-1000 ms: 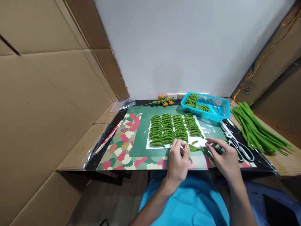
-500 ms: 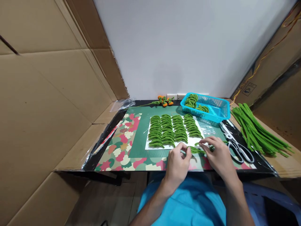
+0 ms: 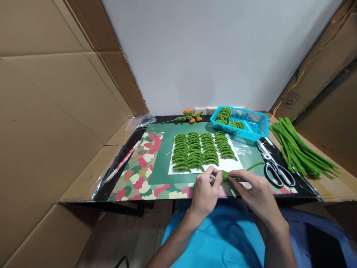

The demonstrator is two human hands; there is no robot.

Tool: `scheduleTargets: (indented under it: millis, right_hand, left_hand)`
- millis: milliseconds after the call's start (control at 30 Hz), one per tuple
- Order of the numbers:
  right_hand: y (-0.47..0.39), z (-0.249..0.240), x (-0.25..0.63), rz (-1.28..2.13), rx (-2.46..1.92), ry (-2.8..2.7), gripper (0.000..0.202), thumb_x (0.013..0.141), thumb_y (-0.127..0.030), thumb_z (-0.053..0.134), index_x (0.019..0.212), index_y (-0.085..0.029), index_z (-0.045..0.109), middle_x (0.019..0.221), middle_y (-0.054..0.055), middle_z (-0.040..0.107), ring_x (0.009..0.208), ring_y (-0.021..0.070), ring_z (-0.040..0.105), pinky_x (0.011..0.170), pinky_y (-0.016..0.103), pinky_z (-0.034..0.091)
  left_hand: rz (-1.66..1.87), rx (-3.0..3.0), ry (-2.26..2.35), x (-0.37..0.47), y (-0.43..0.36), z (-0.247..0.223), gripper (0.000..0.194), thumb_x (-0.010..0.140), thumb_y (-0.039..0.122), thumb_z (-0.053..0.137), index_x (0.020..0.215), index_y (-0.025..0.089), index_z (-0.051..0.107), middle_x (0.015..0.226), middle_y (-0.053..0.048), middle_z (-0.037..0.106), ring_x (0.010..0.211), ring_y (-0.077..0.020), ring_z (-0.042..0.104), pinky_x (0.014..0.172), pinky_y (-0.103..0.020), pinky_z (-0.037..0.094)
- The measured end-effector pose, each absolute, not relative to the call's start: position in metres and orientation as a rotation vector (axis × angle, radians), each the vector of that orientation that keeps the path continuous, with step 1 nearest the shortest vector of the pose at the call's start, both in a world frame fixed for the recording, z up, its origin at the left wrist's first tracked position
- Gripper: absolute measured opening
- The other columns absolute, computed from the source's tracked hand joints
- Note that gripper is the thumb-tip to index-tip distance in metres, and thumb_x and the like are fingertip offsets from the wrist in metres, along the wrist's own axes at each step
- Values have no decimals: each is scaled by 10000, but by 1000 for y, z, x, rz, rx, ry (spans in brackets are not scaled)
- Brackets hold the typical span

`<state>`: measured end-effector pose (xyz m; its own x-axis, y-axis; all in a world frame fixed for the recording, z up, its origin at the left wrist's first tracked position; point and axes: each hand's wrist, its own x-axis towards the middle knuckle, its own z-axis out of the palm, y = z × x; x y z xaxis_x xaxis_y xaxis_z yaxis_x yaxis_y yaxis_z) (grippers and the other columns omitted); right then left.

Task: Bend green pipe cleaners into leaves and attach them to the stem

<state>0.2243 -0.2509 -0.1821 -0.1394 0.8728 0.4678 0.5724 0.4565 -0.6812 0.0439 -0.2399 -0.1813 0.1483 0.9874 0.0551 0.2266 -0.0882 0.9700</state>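
Between my two hands, near the table's front edge, is a small bent leaf shape of green pipe cleaner (image 3: 224, 174). My left hand (image 3: 206, 190) pinches its left end between thumb and forefinger. At its right end the fingers of my right hand (image 3: 258, 190) are closed on it, partly hiding it. A loose green strand (image 3: 255, 166) sticks out beyond my right hand; where it joins is hidden. Just ahead of my hands, several finished green leaf shapes (image 3: 196, 150) lie in four columns on a white sheet (image 3: 231, 164).
A blue basket (image 3: 260, 138) with more leaf shapes stands at the back right. Scissors (image 3: 275, 167) and a bundle of green pipe cleaners (image 3: 302, 150) lie at the right. Orange flowers (image 3: 192, 118) lie at the back. Cardboard walls (image 3: 55, 104) flank the table.
My right hand has moved left toward my left hand and closed on the right end of the pipe cleaner. The view has shifted slightly.
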Motion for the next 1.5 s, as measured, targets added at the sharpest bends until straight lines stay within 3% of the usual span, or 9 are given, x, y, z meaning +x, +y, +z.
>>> scheduleTargets:
  millis: [100, 400, 600, 733, 867, 1067, 1167, 1367, 1500]
  right_hand:
    - [-255, -181, 226, 376, -1239, -1826, 130, 1004, -226, 626, 1021, -237, 754, 1026, 48, 825, 843, 220, 800, 733, 287, 619]
    - [-258, -173, 227, 275, -1161, -1854, 139, 956, -139, 643, 946, -237, 740, 984, 31, 822, 820, 206, 803, 724, 280, 630]
    - [-257, -171, 226, 239, -1141, -1859, 149, 968, -141, 640, 905, -229, 743, 982, 47, 823, 813, 206, 807, 715, 281, 637]
    - [-258, -172, 225, 269, -1137, -1843, 147, 967, -135, 649, 967, -234, 758, 1023, 47, 819, 848, 207, 805, 741, 280, 640]
    - [-258, -171, 224, 320, -1114, -1809, 166, 972, -141, 669, 1027, -250, 781, 1082, 50, 811, 926, 212, 802, 821, 294, 643]
    - [-256, -171, 228, 420, -1067, -1786, 155, 972, -143, 691, 1020, -259, 782, 1096, 46, 805, 959, 200, 794, 842, 280, 644]
    - [-256, -173, 230, 451, -1093, -1780, 128, 982, -168, 686, 1003, -256, 776, 1106, 49, 799, 975, 205, 785, 853, 292, 644]
    - [-260, -169, 225, 625, -1205, -1673, 231, 971, -299, 732, 1198, -261, 720, 1182, 62, 777, 1013, 229, 765, 854, 326, 654]
    - [-258, -170, 222, 548, -1300, -1681, 306, 995, -323, 700, 1297, -273, 681, 1225, 71, 759, 1039, 244, 738, 831, 341, 621]
  left_hand:
    - [1021, 1486, 1218, 43, -241, -180, 317, 1053, 465, 548, 870, 207, 557, 675, 52, 488, 520, -89, 446, 506, -217, 309]
    - [1006, 1509, 1185, 42, -242, -179, 299, 1044, 451, 566, 874, 205, 564, 667, 54, 483, 526, -82, 450, 494, -192, 310]
    - [1052, 1472, 1186, 42, -238, -183, 290, 914, 383, 753, 1114, 215, 624, 974, 5, 665, 508, -43, 542, 491, -176, 384]
    - [991, 1488, 1151, 41, -237, -187, 247, 984, 423, 670, 1048, 191, 722, 727, 16, 641, 501, -87, 547, 489, -198, 392]
    - [994, 1429, 1117, 40, -236, -189, 281, 980, 431, 681, 1084, 179, 749, 650, 22, 620, 500, -111, 564, 505, -218, 429]
    - [1038, 1438, 1090, 41, -234, -188, 243, 970, 370, 696, 1077, 183, 810, 936, -55, 781, 550, -108, 602, 556, -241, 477]
    - [1017, 1450, 1099, 41, -234, -186, 246, 964, 371, 699, 1074, 175, 799, 880, -47, 768, 524, -117, 617, 536, -249, 470]
    - [1103, 1565, 1180, 44, -237, -183, 150, 972, 281, 666, 1027, 192, 773, 961, -33, 735, 557, -100, 585, 537, -249, 430]
    - [1147, 1643, 1229, 46, -239, -183, 128, 974, 239, 655, 1026, 197, 765, 943, -17, 721, 576, -101, 541, 569, -251, 419]
